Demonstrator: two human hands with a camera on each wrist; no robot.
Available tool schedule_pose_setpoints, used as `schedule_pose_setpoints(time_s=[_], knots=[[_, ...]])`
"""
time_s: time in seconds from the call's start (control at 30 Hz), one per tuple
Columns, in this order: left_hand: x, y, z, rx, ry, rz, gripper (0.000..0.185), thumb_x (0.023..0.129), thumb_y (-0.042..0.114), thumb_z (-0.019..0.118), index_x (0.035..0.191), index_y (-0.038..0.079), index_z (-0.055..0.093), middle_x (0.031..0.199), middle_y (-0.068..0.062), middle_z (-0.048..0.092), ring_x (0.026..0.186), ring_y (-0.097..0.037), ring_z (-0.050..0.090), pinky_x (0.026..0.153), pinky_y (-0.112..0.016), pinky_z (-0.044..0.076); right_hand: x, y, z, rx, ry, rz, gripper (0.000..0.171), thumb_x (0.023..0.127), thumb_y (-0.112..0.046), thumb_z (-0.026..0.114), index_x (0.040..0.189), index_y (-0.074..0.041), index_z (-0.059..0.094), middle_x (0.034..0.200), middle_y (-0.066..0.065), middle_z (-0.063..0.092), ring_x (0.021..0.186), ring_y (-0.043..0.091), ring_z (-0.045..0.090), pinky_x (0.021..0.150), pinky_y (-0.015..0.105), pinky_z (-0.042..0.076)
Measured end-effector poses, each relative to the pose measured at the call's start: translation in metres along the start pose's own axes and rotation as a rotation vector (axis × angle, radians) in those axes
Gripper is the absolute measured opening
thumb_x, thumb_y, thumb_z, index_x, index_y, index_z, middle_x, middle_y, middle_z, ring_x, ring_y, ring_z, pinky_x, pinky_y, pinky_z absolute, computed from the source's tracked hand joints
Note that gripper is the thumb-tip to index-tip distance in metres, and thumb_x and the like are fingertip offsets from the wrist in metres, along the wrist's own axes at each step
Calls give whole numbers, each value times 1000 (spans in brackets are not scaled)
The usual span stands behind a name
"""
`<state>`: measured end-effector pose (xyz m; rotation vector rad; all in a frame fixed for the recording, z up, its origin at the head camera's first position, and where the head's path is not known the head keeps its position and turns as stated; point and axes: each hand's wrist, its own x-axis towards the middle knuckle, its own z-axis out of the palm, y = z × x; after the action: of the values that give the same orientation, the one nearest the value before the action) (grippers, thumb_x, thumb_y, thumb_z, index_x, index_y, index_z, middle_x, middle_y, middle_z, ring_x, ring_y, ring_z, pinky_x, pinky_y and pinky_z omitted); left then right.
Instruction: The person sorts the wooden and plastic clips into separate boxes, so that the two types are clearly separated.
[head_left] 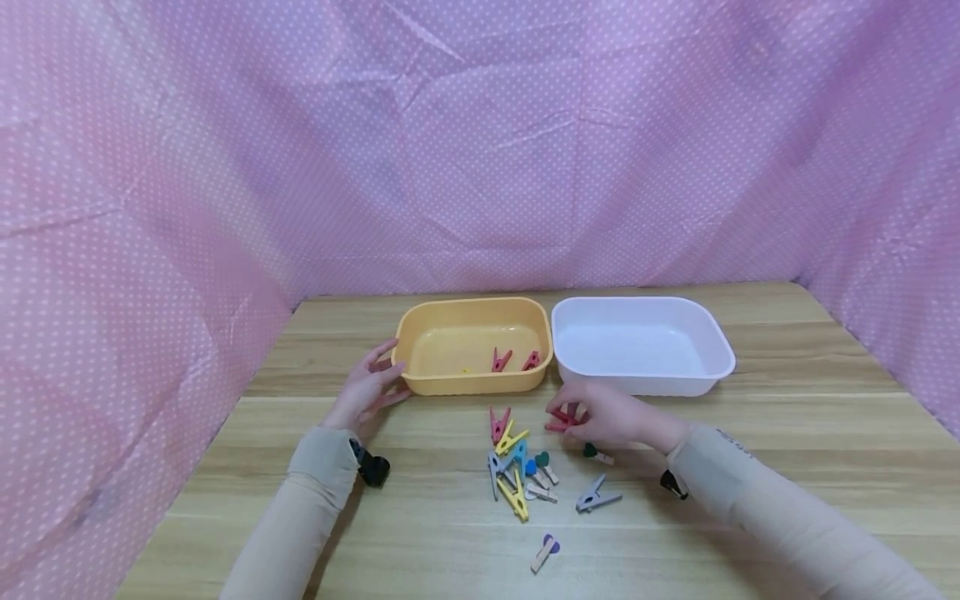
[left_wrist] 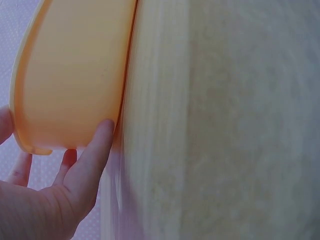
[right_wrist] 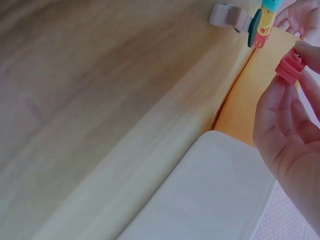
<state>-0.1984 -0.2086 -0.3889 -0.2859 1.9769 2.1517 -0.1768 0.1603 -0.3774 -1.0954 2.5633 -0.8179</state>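
Observation:
My right hand (head_left: 611, 412) pinches a red clothespin (head_left: 558, 421) between thumb and fingers, just above the table in front of the trays. The right wrist view shows the red clothespin (right_wrist: 290, 67) at the fingertips. My left hand (head_left: 367, 392) rests with spread fingers against the left end of the yellow tray (head_left: 465, 385); in the left wrist view, fingers (left_wrist: 90, 162) touch its outer wall. Two red clothespins (head_left: 501, 361) lie inside that tray. Another red clothespin (head_left: 498, 425) lies on the table beside a yellow clothespin (head_left: 512, 437).
A white tray (head_left: 645, 385) stands right of the yellow one. Blue, grey and yellow clothespins (head_left: 514, 497) and small wooden ones form a pile on the table. A grey clothespin (head_left: 596, 497) and a wooden one with a purple piece (head_left: 544, 554) lie apart. Pink dotted cloth (head_left: 480, 167) hangs behind.

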Motion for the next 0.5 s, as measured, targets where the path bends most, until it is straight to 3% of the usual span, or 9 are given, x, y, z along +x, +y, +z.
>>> schedule_pose_setpoints(time_s=[0.33, 0.5], knots=[[2, 0, 1, -7, -3, -11, 61, 98, 6, 47, 152, 19, 21, 150, -19, 24, 128, -32, 40, 104, -50, 40, 1, -5, -9, 68, 14, 10, 32, 82, -7, 71, 113, -9, 66, 100, 2, 63, 89, 12, 58, 74, 23, 55], [3, 0, -1, 4, 3, -17, 60, 99, 7, 47, 151, 19, 22, 149, -19, 25, 127, -31, 41, 103, -49, 41, 7, -6, -17, 85, 90, -145, 30, 78, 1, 72, 107, -6, 67, 96, 9, 64, 83, 12, 59, 68, 22, 56]])
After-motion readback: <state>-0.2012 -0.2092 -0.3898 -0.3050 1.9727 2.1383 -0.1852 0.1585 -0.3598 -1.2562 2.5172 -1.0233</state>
